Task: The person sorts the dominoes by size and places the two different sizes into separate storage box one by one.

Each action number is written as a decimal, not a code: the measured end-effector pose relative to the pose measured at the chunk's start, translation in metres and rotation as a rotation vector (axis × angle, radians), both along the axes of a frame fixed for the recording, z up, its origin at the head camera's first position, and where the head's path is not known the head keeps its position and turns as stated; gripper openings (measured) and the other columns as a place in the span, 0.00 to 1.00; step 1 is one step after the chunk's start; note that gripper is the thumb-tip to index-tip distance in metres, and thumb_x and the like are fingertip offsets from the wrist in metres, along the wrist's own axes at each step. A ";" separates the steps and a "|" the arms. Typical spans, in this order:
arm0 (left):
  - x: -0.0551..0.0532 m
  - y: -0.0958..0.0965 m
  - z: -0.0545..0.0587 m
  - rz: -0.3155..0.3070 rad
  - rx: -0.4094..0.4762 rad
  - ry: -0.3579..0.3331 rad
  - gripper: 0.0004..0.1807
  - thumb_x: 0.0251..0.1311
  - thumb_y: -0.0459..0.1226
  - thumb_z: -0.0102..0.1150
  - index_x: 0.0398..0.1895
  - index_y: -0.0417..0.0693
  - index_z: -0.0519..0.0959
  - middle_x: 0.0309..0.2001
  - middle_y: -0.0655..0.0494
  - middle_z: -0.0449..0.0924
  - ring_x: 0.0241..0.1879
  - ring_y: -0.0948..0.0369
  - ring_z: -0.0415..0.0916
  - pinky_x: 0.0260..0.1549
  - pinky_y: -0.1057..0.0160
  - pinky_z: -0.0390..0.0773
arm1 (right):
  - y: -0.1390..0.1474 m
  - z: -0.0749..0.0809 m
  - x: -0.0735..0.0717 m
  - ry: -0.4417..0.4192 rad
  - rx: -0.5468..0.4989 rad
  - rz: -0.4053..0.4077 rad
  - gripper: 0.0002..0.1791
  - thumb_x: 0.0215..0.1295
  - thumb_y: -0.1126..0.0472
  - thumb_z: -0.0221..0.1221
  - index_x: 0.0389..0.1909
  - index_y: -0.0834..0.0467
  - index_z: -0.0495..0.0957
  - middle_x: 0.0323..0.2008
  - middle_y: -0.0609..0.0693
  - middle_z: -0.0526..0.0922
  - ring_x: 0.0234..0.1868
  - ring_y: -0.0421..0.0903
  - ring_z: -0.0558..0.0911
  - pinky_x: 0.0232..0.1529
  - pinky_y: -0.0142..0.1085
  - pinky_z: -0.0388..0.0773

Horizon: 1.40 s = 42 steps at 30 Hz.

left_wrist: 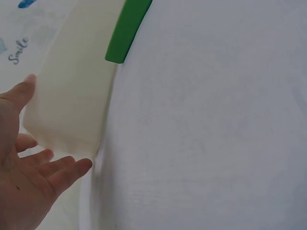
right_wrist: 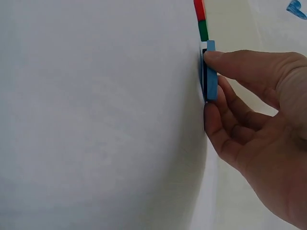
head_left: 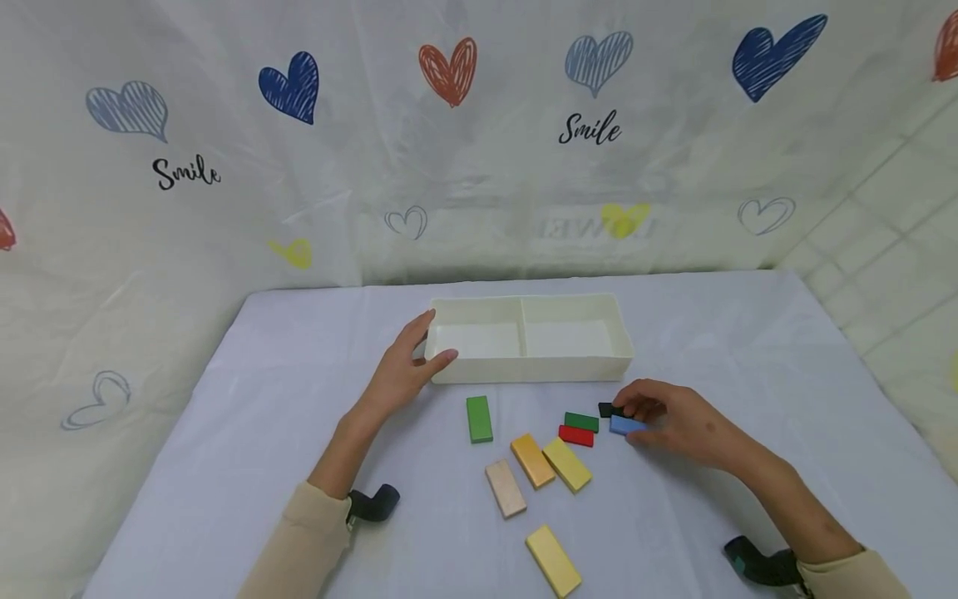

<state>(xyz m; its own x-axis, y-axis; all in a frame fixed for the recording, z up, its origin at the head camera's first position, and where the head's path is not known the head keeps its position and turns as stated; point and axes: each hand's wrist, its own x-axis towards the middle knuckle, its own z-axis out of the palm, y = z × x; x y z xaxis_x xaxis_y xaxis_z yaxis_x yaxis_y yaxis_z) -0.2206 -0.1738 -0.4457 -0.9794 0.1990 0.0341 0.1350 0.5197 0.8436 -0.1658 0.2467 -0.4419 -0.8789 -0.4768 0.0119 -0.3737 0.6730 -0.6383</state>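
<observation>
My left hand [head_left: 400,370] rests against the left end of a white two-compartment box [head_left: 479,370], its thumb at the front wall and its fingers spread along the end. In the left wrist view those fingers [left_wrist: 67,170] lie loosely extended by the box's corner. My right hand [head_left: 684,420] pinches a blue block [head_left: 625,425] between thumb and fingers, just in front of the box's right part. A black block [head_left: 608,409] lies behind the blue one, partly hidden by the fingers. Left of them are a dark green block [head_left: 581,422] and a red block [head_left: 575,436].
A light green block [head_left: 480,419] lies before the box's left part. Nearer are an orange block [head_left: 533,461], a yellow block [head_left: 567,465], a plain wood block [head_left: 505,489] and another yellow block [head_left: 554,561]. A white cloth [head_left: 674,532] covers the table.
</observation>
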 end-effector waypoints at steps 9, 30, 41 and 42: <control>0.000 0.001 0.000 0.005 0.001 -0.003 0.49 0.69 0.56 0.65 0.85 0.59 0.51 0.85 0.57 0.50 0.82 0.52 0.56 0.72 0.45 0.73 | 0.001 0.001 0.000 0.022 -0.020 -0.018 0.24 0.54 0.71 0.75 0.52 0.55 0.81 0.41 0.44 0.84 0.42 0.35 0.81 0.46 0.31 0.86; 0.000 0.001 -0.001 0.017 -0.015 -0.018 0.48 0.69 0.56 0.64 0.85 0.60 0.50 0.84 0.57 0.51 0.81 0.51 0.58 0.72 0.45 0.73 | -0.006 0.001 -0.001 0.003 0.051 -0.121 0.17 0.57 0.63 0.76 0.48 0.58 0.87 0.41 0.46 0.86 0.39 0.38 0.84 0.42 0.26 0.84; -0.001 0.001 -0.002 0.013 0.000 -0.017 0.48 0.69 0.55 0.64 0.85 0.59 0.50 0.84 0.57 0.51 0.81 0.49 0.59 0.73 0.45 0.72 | -0.008 0.002 -0.002 0.051 0.028 -0.131 0.16 0.58 0.67 0.74 0.48 0.60 0.87 0.40 0.48 0.85 0.40 0.40 0.83 0.42 0.26 0.85; -0.001 0.001 -0.002 0.014 0.003 -0.015 0.48 0.69 0.55 0.65 0.85 0.59 0.51 0.84 0.56 0.52 0.81 0.49 0.59 0.73 0.46 0.72 | -0.008 0.003 -0.003 0.059 0.028 -0.133 0.16 0.59 0.67 0.74 0.48 0.60 0.87 0.41 0.48 0.84 0.40 0.41 0.83 0.42 0.26 0.85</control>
